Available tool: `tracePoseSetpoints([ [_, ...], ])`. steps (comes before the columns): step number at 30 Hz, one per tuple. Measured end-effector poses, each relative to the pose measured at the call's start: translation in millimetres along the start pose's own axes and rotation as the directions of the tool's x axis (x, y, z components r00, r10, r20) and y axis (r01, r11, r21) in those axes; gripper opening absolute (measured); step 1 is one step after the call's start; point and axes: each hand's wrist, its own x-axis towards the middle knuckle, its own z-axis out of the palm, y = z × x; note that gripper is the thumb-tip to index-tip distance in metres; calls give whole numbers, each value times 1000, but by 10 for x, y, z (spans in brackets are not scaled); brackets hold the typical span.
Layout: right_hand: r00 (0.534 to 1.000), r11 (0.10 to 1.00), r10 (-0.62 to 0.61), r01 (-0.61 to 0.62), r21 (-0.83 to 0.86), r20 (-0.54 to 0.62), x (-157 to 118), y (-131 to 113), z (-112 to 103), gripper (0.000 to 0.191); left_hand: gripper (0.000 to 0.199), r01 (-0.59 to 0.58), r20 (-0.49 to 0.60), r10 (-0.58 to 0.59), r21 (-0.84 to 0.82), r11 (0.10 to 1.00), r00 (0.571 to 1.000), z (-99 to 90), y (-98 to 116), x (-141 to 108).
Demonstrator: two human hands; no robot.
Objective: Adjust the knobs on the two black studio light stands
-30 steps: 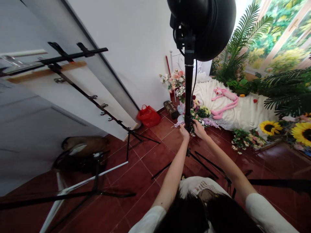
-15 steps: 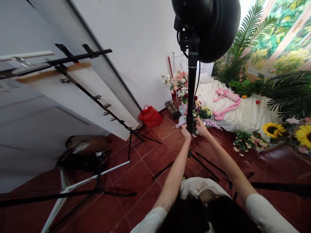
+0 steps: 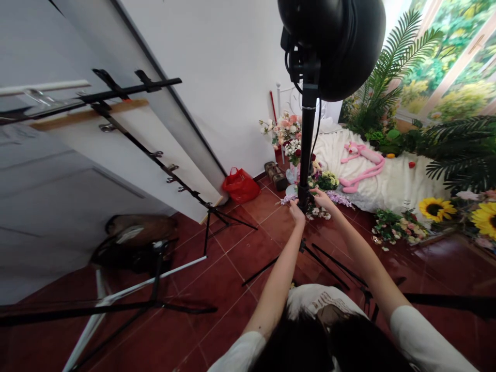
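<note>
A black light stand rises in front of me, with a large black lamp head on its top and a cable down its side. My left hand is closed round the stand's pole from the left, just below a dark clamp collar. My right hand is at the right side of that collar, its fingers pinched on what looks like the collar's knob. The fingertips are partly hidden by the pole. The stand's legs spread on the red tiled floor.
At the left are a backdrop board on a clamped stand, a white stand leg and a dark bag. A red bag lies by the wall. Flowers, a pink plush toy and sunflowers are on the right.
The lamp head and the upper pole have shifted slightly to the right. My right hand's fingers have moved a little at the collar. Both hands remain at the stand.
</note>
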Motion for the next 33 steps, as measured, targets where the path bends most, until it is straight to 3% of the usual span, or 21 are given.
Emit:
tracePoseSetpoints([
  [5,998,999,35,-34,22,-53,35,10,107,11,64,21,15,-21,-19,1000,1000,1,19,-10],
  [13,996,993,37,-27,112,-86,-122,218,134,22,62,27,38,-27,0,1000,999,-7,104,-45],
  [17,1000,940,4,1,342,-14,-250,390,117,26,60,16,28,-16,9,1000,999,-1,148,-64],
  [21,995,823,25,-77,562,98,-332,482,141,28,60,14,19,-15,19,1000,1000,0,166,-68],
  [28,981,804,76,-167,571,180,-342,589,366,50,65,30,3,-30,47,998,1000,12,150,-106],
  [33,973,798,98,-201,568,207,-276,638,428,52,69,48,2,-48,56,997,999,13,118,-94],
])
